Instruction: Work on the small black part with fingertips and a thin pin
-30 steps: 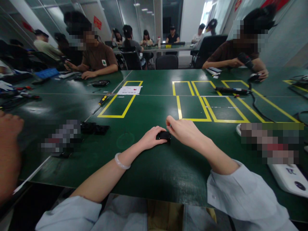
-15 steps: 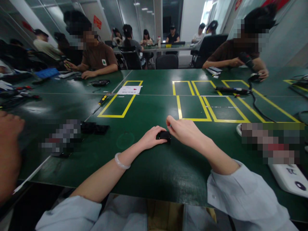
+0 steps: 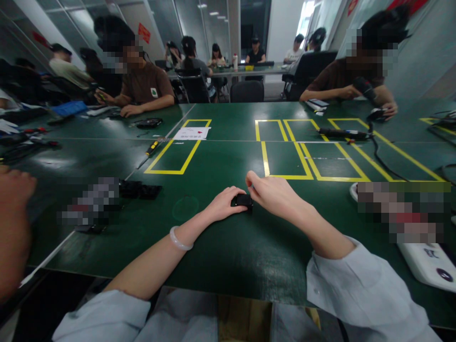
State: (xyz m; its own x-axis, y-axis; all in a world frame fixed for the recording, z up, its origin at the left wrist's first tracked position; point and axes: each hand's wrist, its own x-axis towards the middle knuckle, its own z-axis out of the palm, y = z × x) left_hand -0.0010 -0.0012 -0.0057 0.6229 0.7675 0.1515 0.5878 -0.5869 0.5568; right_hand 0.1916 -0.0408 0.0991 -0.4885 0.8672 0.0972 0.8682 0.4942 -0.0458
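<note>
A small black box-like part (image 3: 243,201) rests on the green table (image 3: 213,256) in front of me. My left hand (image 3: 228,204) grips it from the left, thumb on the near side and fingers on the far side. Just to the right and slightly above the part is my right hand (image 3: 269,190), its fingers curled together in a pinch. Whether anything sits between those fingertips is hidden from this angle. A pale bangle (image 3: 180,240) circles my left wrist.
Yellow tape outlines (image 3: 308,161) mark the table beyond my hands. A yellow-black screwdriver (image 3: 151,151) and a paper sheet (image 3: 192,133) lie farther left. Black parts (image 3: 140,189) are at left, near another person's arm (image 3: 14,232). A white case (image 3: 427,261) is at right. Co-workers sit opposite.
</note>
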